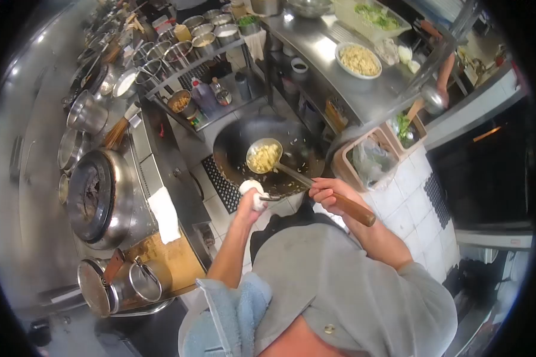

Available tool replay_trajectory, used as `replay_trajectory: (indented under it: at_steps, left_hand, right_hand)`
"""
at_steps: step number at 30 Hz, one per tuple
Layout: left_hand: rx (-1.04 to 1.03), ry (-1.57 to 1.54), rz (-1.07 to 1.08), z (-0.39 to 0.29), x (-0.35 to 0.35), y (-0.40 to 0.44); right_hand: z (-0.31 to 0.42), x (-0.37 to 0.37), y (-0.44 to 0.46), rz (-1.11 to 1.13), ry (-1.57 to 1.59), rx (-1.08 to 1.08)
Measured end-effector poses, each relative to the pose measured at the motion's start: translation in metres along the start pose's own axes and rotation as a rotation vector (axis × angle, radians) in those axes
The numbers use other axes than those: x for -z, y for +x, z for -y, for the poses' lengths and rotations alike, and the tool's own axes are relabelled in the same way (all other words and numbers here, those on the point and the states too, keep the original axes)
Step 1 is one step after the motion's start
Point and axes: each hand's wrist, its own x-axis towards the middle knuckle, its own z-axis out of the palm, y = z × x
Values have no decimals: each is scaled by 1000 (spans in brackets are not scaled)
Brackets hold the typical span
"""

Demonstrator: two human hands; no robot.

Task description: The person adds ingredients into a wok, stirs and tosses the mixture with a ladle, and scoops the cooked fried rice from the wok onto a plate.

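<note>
A large dark wok (231,140) hangs in front of my body, tilted, with scattered bits of food on its inner wall. My left hand (251,207) is closed on the wok's handle through a folded white cloth (252,187). In my right hand (338,199) I grip a ladle (298,177) by its wooden handle, fingers wrapped round it. The ladle's bowl is over the wok and full of yellowish chopped food (264,158). Whether the bowl touches the wok, I cannot tell.
Left is a stove counter with a wok station (95,196) and a white cloth (164,214). Ahead stands a rack of seasoning pots (203,43). Right, a steel counter (339,77) bears a plate of food (358,60); below is a bin (346,156). Another person's arm (445,71) reaches in.
</note>
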Motion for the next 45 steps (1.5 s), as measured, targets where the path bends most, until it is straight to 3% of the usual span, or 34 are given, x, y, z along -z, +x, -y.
replay_trajectory:
  at_steps: [3, 4, 5, 6, 9, 12, 15, 18, 21, 22, 26, 29, 36, 45]
  left_hand:
    - [264, -216, 60, 3, 19, 3]
    - [248, -268, -18, 4, 4, -14]
    - [308, -374, 75, 16, 38, 8]
    - [296, -358, -48, 16, 34, 1]
    - [272, -295, -148, 20, 43, 6]
    - [178, -255, -213, 10, 42, 10]
    - [104, -206, -236, -12, 26, 3]
    - [67, -196, -166, -27, 21, -1]
    - [47, -179, -182, -33, 19, 4]
    - [74, -210, -178, -34, 18, 4]
    - [64, -266, -203, -37, -2, 0]
    - [36, -322, -187, -37, -15, -9]
    - [-25, -300, -235, -36, -67, -29]
    - [-220, -117, -167, -51, -133, -54]
  right_hand:
    - [-3, 45, -26, 169, 249, -144]
    - [-1, 52, -40, 152, 272, -70]
    - [2, 54, -61, 131, 297, 6]
    - [1, 53, -79, 106, 328, 74]
    - [25, 30, -121, -192, -158, 506]
    - [70, 33, -131, -279, -584, 758]
    - [111, 24, -122, -462, -715, 1022]
    - [143, 25, -102, -795, -918, 1148]
    - [170, 68, -53, -1025, -1230, 1441]
    - [173, 73, -43, -1061, -1201, 1330]
    - [174, 96, -7, -1141, -1230, 1318]
    - [178, 115, 3, -1026, -1109, 1463]
    - [183, 117, -47, -872, -1105, 1321]
    - [214, 143, -53, -773, -1099, 1437]
